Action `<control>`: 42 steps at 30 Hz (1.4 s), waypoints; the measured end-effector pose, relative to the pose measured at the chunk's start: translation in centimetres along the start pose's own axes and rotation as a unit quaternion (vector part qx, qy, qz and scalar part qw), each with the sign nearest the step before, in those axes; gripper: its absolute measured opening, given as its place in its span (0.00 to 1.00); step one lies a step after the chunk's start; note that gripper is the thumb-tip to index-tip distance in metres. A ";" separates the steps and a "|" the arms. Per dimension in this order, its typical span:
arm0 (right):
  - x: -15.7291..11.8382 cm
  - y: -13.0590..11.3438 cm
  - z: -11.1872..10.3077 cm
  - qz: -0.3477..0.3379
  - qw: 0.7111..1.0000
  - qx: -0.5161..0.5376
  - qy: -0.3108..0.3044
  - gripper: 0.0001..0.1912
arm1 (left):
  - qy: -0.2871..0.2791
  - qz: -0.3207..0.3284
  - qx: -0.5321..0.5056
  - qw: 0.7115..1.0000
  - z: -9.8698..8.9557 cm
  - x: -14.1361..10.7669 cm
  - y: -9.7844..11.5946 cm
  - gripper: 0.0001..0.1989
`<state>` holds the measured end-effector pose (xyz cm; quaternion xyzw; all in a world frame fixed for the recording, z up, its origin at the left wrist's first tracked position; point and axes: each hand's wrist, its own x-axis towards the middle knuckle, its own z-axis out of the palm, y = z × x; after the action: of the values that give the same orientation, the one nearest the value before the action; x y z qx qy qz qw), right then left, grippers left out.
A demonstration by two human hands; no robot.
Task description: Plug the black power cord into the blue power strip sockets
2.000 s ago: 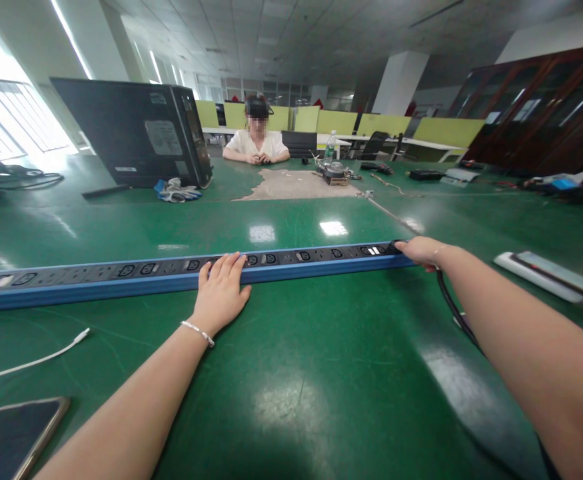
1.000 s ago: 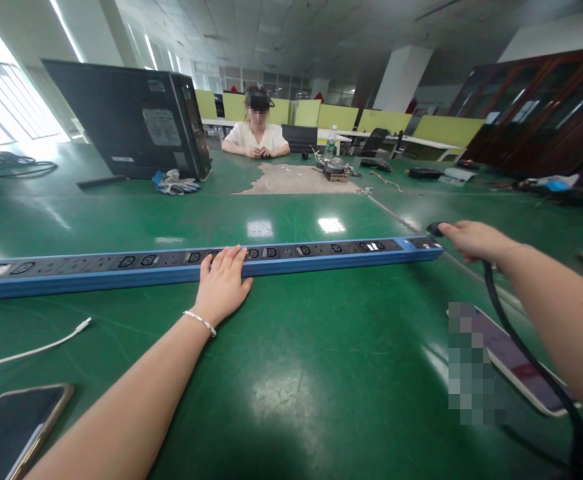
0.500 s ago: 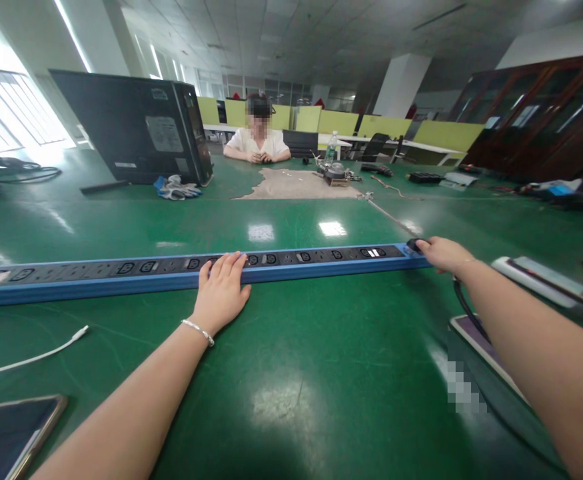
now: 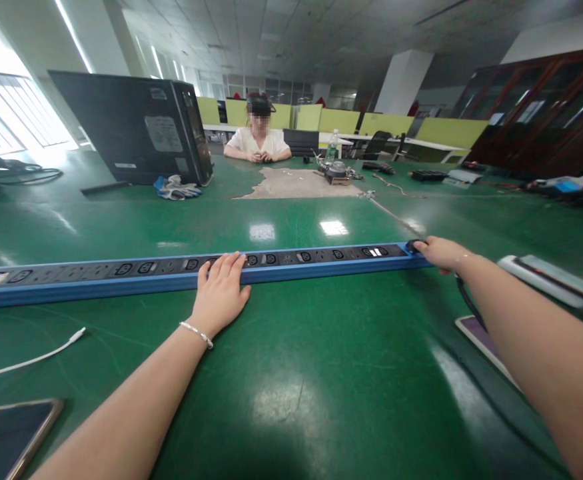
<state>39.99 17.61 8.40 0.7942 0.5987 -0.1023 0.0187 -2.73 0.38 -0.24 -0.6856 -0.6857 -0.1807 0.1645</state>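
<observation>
A long blue power strip (image 4: 291,271) with a black row of sockets lies across the green table, its left end beyond the frame. My left hand (image 4: 221,287) rests flat over its middle, fingers stretched across the sockets and thumb apart on the near side. At the strip's right end, my right hand (image 4: 441,253) is closed around a black plug (image 4: 413,246). A black cable (image 4: 467,297) hangs below that hand and runs down the table under my forearm. How far the plug sits into the end cannot be made out.
Phones lie at the lower left (image 4: 11,433) and under my right forearm (image 4: 484,343). A white cable (image 4: 36,360) is nearby. Farther back are a black computer case (image 4: 136,127), gloves (image 4: 176,189), a bottle (image 4: 332,145) and a seated person (image 4: 257,143).
Both hands keep nearly the same places, the left on the strip and the right on the plug. The view has shifted very slightly.
</observation>
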 end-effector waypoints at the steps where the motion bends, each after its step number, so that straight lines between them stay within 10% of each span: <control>1: -0.1 -0.1 0.0 -0.001 1.000 -0.001 -0.007 0.26 | 0.000 0.000 0.000 1.000 0.0 0.0 0.0 0.28; 42: -0.7 -0.8 0.1 -0.025 0.993 -0.112 -0.011 0.27 | -0.006 -0.003 0.012 1.000 -0.1 0.0 0.2 0.28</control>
<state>39.05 17.13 8.52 0.7708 0.6257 -0.0443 0.1113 -2.57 0.36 -0.15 -0.6825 -0.6909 -0.1686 0.1686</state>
